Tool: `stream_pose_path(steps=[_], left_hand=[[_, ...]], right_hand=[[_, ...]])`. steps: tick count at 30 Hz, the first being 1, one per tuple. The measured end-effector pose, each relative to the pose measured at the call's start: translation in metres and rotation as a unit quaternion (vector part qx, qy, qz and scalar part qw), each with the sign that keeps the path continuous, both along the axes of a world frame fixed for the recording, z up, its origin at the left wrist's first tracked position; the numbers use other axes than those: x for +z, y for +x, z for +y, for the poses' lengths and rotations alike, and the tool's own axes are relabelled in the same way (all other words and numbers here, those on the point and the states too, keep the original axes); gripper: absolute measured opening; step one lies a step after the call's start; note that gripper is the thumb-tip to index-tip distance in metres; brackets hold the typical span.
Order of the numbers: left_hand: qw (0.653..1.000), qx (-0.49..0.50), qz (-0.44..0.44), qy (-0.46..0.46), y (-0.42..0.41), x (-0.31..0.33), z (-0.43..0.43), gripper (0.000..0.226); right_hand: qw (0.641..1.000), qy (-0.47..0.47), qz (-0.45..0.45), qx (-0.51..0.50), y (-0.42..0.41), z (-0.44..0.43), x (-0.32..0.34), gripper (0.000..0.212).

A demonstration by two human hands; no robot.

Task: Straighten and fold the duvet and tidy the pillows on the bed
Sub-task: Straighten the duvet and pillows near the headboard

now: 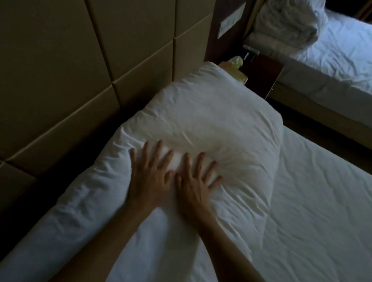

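Two white pillows lie end to end along the padded headboard (pixel 74 60). The far pillow (pixel 210 116) is plump. The near pillow (pixel 86 210) runs toward the lower left. My left hand (pixel 152 171) and my right hand (pixel 195 181) lie side by side, fingers spread and flat, pressing down where the two pillows meet. To the right, the white bed sheet (pixel 324 212) spreads out, lightly wrinkled. No duvet shows on this bed.
A dark wooden nightstand (pixel 265 75) with a yellowish tissue box (pixel 236 65) stands beyond the far pillow. A second bed (pixel 349 61) with a crumpled white duvet (pixel 289 20) is at the top right. A wall switch panel (pixel 231 20) is above the nightstand.
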State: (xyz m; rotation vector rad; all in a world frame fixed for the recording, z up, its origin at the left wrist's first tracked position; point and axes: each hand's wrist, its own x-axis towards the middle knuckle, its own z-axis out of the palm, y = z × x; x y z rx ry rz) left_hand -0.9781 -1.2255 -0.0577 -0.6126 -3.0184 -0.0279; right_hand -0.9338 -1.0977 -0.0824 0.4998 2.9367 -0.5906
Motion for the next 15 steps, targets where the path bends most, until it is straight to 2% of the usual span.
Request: stream_pose_path(steps=[4,10,15], left_hand=[[0.993,0.106,0.03,0.037,0.001,0.006,-0.037,0.054],[0.991,0.109,-0.01,0.075,-0.009,-0.044,-0.082,0.052],[0.981,0.135,-0.04,0.13,-0.031,-0.086,-0.107,0.051]], right_hand=[[0.999,0.007,0.026,0.036,-0.037,0.005,0.021,0.067],[0.99,0.092,0.065,0.087,-0.128,0.012,0.022,0.073],[0.983,0.136,0.069,0.106,-0.17,-0.018,-0.021,0.077]])
